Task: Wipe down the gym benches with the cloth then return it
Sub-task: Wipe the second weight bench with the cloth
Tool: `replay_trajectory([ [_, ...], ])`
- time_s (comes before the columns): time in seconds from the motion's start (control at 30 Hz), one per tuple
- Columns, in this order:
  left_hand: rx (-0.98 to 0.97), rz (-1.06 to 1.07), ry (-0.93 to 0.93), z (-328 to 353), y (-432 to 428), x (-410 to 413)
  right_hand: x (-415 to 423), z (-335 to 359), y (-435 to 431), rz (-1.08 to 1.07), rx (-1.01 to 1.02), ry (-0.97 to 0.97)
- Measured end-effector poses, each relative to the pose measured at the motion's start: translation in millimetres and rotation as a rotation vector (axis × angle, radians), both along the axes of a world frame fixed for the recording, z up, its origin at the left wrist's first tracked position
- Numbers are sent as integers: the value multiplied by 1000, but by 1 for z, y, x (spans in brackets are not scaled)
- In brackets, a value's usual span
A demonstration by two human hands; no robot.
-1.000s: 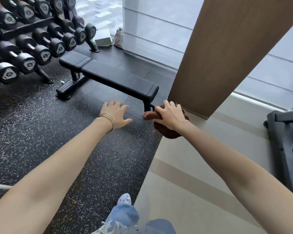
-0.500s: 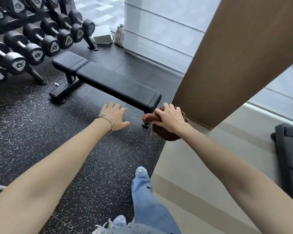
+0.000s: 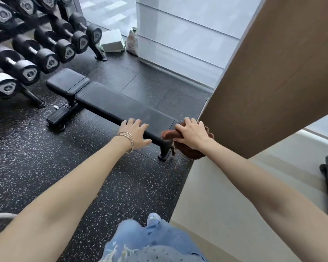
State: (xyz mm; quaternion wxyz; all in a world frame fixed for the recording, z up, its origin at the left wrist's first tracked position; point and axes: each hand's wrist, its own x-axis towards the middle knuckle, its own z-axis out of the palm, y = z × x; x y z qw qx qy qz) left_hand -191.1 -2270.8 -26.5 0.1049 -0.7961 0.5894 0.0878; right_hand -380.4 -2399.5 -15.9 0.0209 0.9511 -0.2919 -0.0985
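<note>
Change: over the last second we have closed in on the bench [image 3: 110, 103]; it sat higher and farther off in the frame before, and now its near end lies right under our hands at centre frame.
Left hand [image 3: 134, 133]: empty, fingers spread wide, lying over the near end of the pad where a second ago it hung over bare floor [image 3: 36, 167]; we cannot tell whether the palm actually touches.
Right hand [image 3: 192, 133]: fingers curled down over the brown cloth [image 3: 194, 154], gripping it as before, now at the pad's near right corner, just left of the wooden panel [image 3: 273, 82].
Cloth: bunched under the right hand, part hanging below it beside the bench leg [image 3: 166, 151]; contact with the pad is unclear.
Surroundings: dumbbell rack [image 3: 27, 44] in the upper left, well apart from our hands.
Meaning for the task: we judge the approach finished and the first wipe about to start; no stroke along the pad shows yet.
Next need: press the cloth flat and sweep toward the far seat pad [image 3: 67, 82].
</note>
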Motion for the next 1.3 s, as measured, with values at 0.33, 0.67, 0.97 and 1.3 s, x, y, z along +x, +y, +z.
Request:
replay_trajectory([
  [0.33, 57, -37, 21, -23, -90, 72, 66, -25, -88, -71, 61, 30],
  [0.67, 156, -208, 31, -51, -170, 190, 167, -70, -152, -336, 194, 74],
  [0.97, 280, -391, 79, -133, -229, 227, 203, -145, -184, -529, 299, 92],
  [1.3, 310, -485, 115, -319, -301, 239, 236, -347, -229, -540, 300, 106],
])
